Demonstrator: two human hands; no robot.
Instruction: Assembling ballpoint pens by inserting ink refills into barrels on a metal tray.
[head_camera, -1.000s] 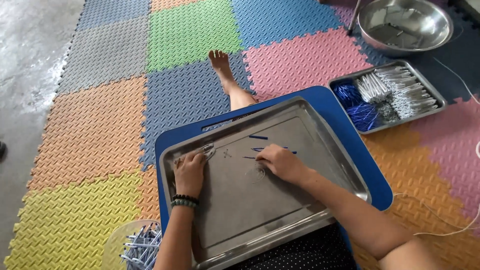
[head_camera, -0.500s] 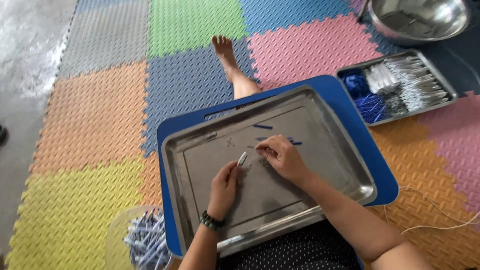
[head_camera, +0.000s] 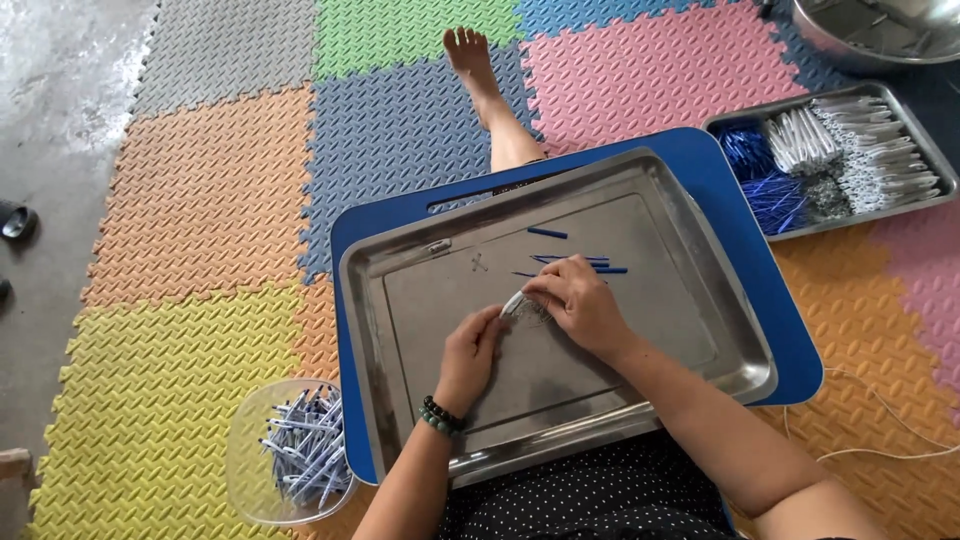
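Hands meet in the middle of a big metal tray, which sits on a blue lap board. The right hand pinches a small white pen piece with its fingers curled shut around it. The left hand is curled too, its fingertips touching the same piece from below (what else it holds is hidden). It looks like two parts are being pushed together, so this seems to be the joining step. Thin blue sticks lie just past the right hand. Next, a steady push and a straight line-up would be needed. Near the left elbow a clear bowl holds finished pens. Far to the right, a smaller tray holds more parts.
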